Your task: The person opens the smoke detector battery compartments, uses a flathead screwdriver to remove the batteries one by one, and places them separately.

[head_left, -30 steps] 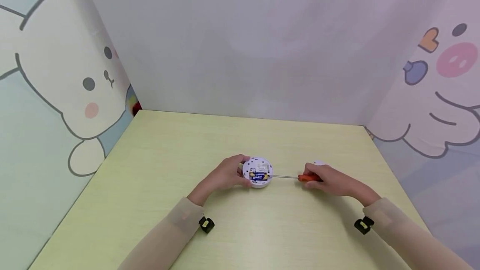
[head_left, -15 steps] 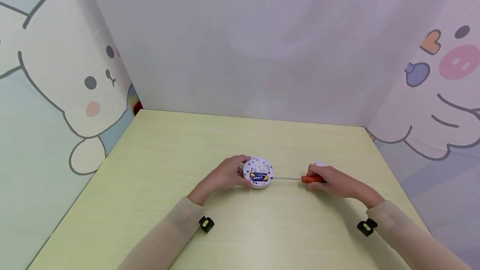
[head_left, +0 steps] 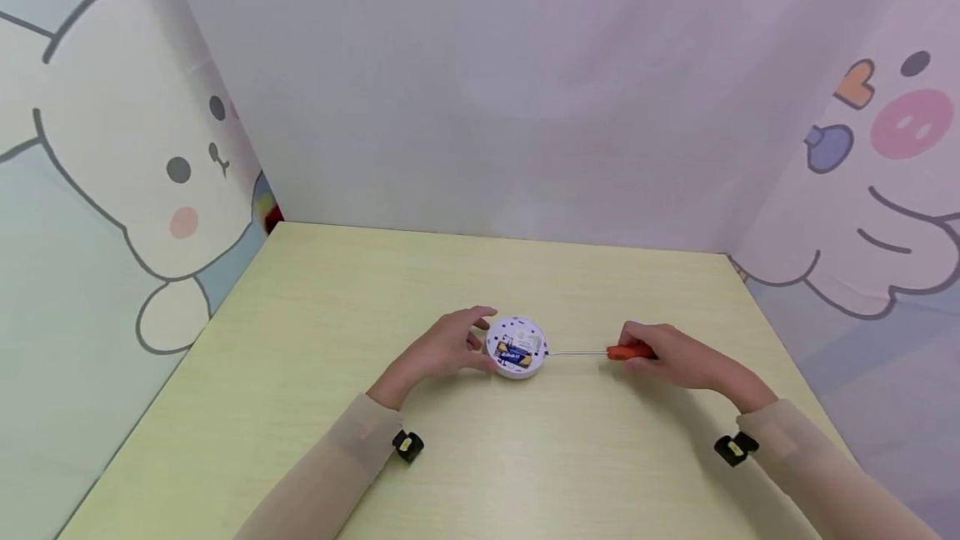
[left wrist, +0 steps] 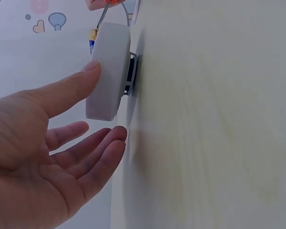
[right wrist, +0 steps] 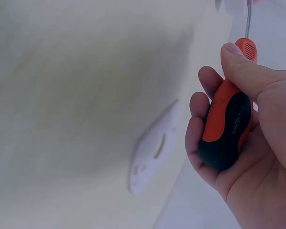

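A round white device [head_left: 520,332], shaped like a smoke detector, sits on the table with blue-and-yellow batteries [head_left: 514,354] in its upper face. My left hand [head_left: 448,346] is at its left edge. In the left wrist view the thumb [left wrist: 74,90] lies against the device's side wall, while the other visible fingers hang loosely curved below it. My right hand [head_left: 671,354] grips the red-and-black handle of a screwdriver [right wrist: 221,121], thumb along the handle. The screwdriver's thin shaft runs left, its tip right at the device's edge beside a battery end [left wrist: 93,36].
A flat white plastic plate [right wrist: 155,148] with a slot lies on the table near my right hand. The pale yellow tabletop [head_left: 375,273] ends at a white curtain backdrop [head_left: 480,107]. Cartoon-printed cloth panels [head_left: 180,173] stand at both sides.
My right hand has drawn the screwdriver slightly right. My left fingers have loosened and moved slightly off the device, and the batteries now look more tilted.
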Demonstrator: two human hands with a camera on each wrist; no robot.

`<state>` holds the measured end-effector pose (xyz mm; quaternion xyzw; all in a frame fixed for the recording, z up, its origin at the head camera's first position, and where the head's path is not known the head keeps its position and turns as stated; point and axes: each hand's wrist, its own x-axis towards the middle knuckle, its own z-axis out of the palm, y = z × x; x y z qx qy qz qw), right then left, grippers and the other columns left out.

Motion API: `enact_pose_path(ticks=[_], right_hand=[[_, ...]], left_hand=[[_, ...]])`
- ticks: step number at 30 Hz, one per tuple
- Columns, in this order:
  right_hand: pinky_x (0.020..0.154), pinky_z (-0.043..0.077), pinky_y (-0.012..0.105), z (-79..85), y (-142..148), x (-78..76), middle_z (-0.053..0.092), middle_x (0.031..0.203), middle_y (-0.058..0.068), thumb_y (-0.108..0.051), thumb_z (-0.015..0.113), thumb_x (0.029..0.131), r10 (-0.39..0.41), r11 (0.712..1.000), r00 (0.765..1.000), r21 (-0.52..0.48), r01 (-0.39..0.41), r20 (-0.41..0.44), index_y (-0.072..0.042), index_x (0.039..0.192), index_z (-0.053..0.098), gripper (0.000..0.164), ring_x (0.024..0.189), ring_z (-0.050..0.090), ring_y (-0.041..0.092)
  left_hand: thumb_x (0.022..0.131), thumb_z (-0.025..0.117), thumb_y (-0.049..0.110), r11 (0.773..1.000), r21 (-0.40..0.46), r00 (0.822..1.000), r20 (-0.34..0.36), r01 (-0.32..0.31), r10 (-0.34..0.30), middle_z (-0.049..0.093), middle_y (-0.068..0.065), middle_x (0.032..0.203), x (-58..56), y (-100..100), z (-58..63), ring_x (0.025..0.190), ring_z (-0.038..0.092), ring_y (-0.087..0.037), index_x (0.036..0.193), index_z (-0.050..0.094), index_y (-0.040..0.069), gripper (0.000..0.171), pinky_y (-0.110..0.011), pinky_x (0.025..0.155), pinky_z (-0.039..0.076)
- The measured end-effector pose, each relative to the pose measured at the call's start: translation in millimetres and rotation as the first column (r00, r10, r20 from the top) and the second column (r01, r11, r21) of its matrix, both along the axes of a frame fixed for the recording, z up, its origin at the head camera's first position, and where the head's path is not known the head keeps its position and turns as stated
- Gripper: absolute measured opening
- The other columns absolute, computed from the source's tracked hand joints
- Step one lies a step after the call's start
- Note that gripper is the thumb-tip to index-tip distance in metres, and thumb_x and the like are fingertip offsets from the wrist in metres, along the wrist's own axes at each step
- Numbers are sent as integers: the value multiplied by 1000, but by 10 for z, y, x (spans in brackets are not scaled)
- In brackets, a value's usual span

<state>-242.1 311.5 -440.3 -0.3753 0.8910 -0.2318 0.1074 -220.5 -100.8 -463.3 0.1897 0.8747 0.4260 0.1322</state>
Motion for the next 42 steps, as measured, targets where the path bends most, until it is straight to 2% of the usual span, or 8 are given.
enact_pose_path(ticks=[8,15,21,27,34,42], right_hand=[[65,47,25,222,-38,-71,66,89,-8,-13,79,98,-64,998,998,8,64,-14,-24,105,61,22,68,52,5],[71,50,27,409,-153,-92,67,93,-12,-10,80,96,-133,990,988,34,136,-74,-21,107,63,23,76,57,7],[70,51,28,494,-241,-136,67,92,-9,-10,80,96,-181,981,976,41,187,-119,-17,107,64,21,75,58,10],[67,48,28,530,-320,-103,68,89,-4,-11,78,98,-241,971,965,-9,241,-105,-17,106,65,17,73,56,14],[70,50,29,475,-390,-40,69,90,-3,-12,78,98,-250,968,965,-32,248,-84,-17,106,66,16,74,57,13],[72,50,30,457,-383,-51,69,90,-7,-13,79,98,-253,967,963,-39,251,-92,-17,105,66,15,75,59,12]], left_hand=[[88,90,24,1000,-4,999,32,-9,9,69,-6,128,-16,-22,37,112,68,-21,143,56,10,66,-41,98,57],[90,88,24,1000,-16,1000,23,-11,11,70,-6,125,-31,-52,46,112,68,-21,133,63,9,52,-40,99,56],[92,87,21,1000,-23,1000,5,4,-4,71,-8,124,-50,-58,21,110,68,-21,132,65,7,47,-39,98,57],[94,85,20,1000,-24,1000,-10,-4,4,71,-8,123,-53,-50,31,109,68,-20,129,65,9,42,-37,97,58],[98,80,20,999,-34,999,-36,1,-2,72,-4,114,-58,-38,33,104,68,-16,121,68,9,28,-34,94,58],[103,73,18,998,-61,999,-43,12,-15,72,-3,117,-68,-47,33,109,67,-17,132,68,7,32,-36,95,58]])
